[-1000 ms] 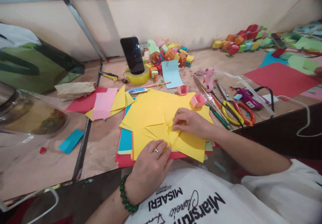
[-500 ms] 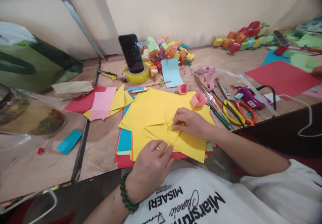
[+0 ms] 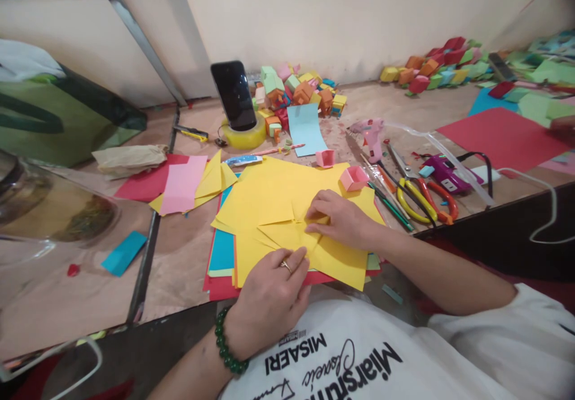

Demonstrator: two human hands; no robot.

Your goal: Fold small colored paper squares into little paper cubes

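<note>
The yellow paper (image 3: pixel 287 236) I am folding lies just below the middle of the frame, on top of a loose stack of yellow sheets (image 3: pixel 269 193). Its folded flaps meet in creases at about the centre of the piece, and its long axis runs from the lower left toward the upper right, with one pointed corner aimed at the left of the frame.

My right hand (image 3: pixel 342 219) rests on its upper right part, fingers bunched together and pressing the fold down at the tips. My left hand (image 3: pixel 268 292) lies on its lower edge, fingers together and flat, the tips holding the paper against the stack; a ring sits on one finger and a green bead bracelet (image 3: pixel 228 352) on the wrist.

Under the yellow sheets, blue and red sheets (image 3: pixel 221 268) stick out at the lower left. A small pink paper box (image 3: pixel 353 178) stands just above my right hand, another one (image 3: pixel 324 158) a little farther up. Scissors (image 3: pixel 420 193) and a pink glue gun (image 3: pixel 371 136) lie to the right. A phone (image 3: pixel 234 94) stands upright in a roll of tape (image 3: pixel 245 138) toward the upper middle, beside a heap of coloured paper cubes (image 3: pixel 296 94).
</note>
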